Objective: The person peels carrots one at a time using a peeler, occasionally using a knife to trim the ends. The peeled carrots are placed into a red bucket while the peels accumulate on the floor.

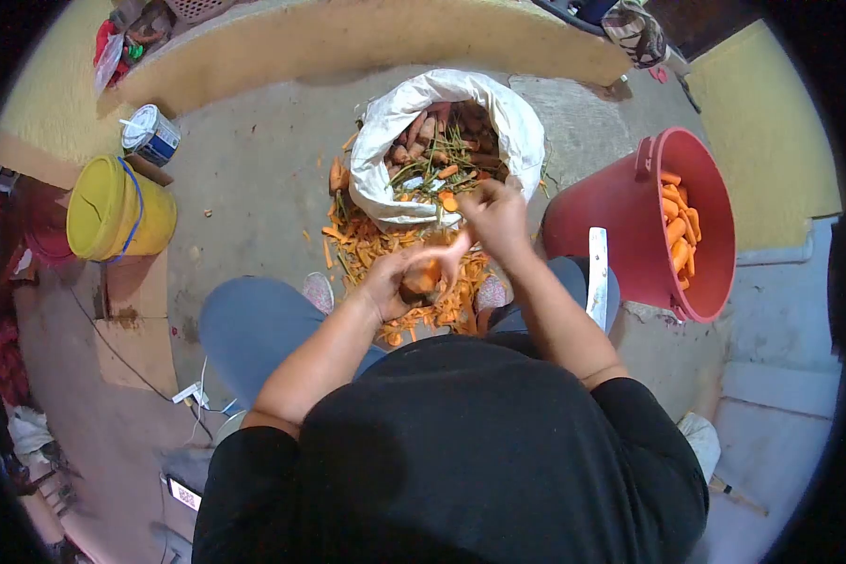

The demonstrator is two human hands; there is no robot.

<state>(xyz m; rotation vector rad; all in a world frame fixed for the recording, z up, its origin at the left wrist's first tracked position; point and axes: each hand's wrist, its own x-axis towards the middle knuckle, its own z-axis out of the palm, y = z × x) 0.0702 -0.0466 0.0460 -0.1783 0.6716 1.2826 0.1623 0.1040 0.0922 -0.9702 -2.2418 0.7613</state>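
My left hand is low between my knees, its fingers curled round an orange carrot that is partly hidden. My right hand is just above and to the right, closed, near the front rim of an open white sack. Whatever is in its fingers, if anything, does not show. Unpeeled carrots and green stalks fill the sack. Orange peelings lie heaped on the floor under my hands. A knife with a pale blade rests across my right knee.
On the right a red bucket leans towards me with peeled carrots inside. To the left are a yellow bucket, a small paint tub and a power strip with cables. A low ledge runs behind the sack.
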